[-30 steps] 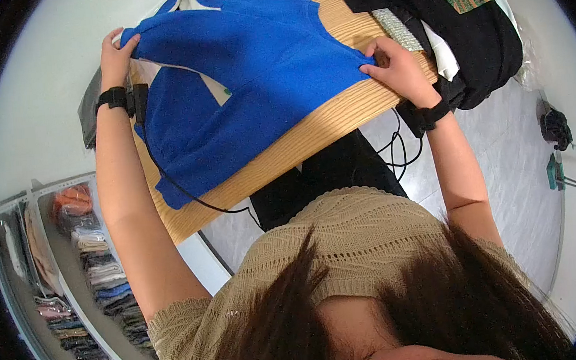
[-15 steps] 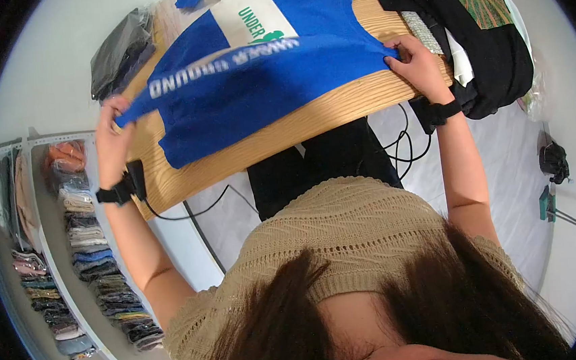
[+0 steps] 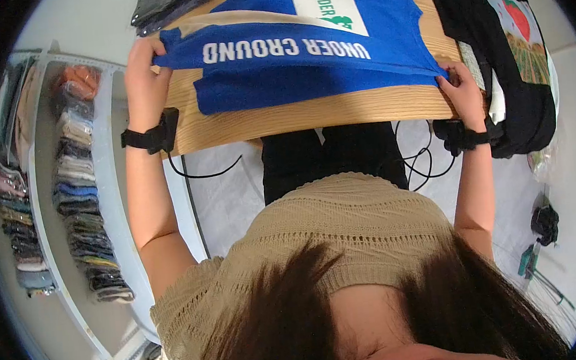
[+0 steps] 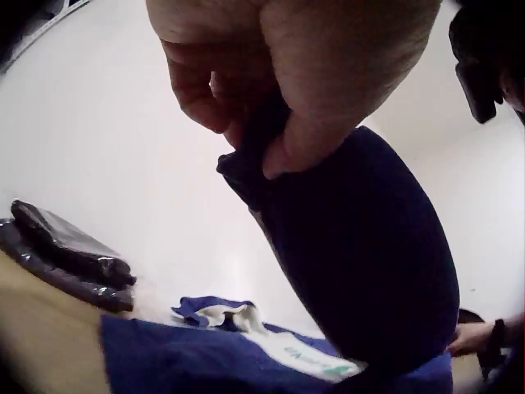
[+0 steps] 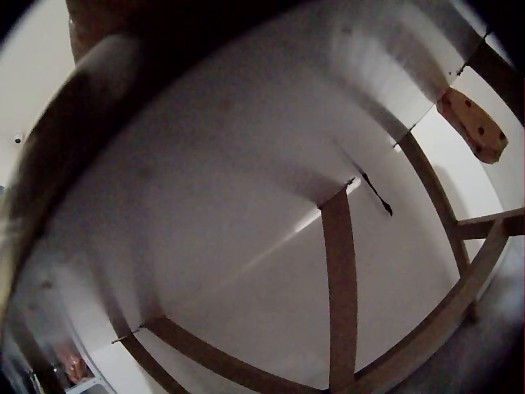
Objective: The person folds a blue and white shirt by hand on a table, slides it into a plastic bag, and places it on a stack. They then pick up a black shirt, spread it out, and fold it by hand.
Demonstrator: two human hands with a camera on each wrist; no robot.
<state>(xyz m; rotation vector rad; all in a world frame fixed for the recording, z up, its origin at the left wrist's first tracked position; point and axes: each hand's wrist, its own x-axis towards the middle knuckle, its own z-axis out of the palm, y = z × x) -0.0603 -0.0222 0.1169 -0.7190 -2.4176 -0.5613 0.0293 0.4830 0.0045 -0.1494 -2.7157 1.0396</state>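
Observation:
A blue sweatshirt [image 3: 280,86] lies on the wooden table, its cream front panel printed with green lettering. One sleeve [image 4: 369,246], with white "UNDER GROUND" letters, stretches across its near side. At the left, my left hand [image 3: 145,73] pinches the cuff end of that sleeve between thumb and fingers, lifted above the tabletop in the left wrist view. My right hand [image 3: 462,92] pinches the sweatshirt's right corner near the table's front edge. The right wrist view mostly shows the table's underside and frame, so the garment is hidden there.
The wooden table [image 3: 296,117] ends just in front of the body. Dark plastic-wrapped packages [image 3: 169,6] lie at its back left. A black garment with a strawberry print [image 3: 475,26] hangs over the right end. Shelves of folded clothes [image 3: 86,196] stand at left; cables [image 3: 422,162] dangle below.
My left hand has drawn the sleeve toward me and leftward, turning its white lettering up, then raised and straightened it. My right hand keeps its pinch on the right corner. The head view has shifted.

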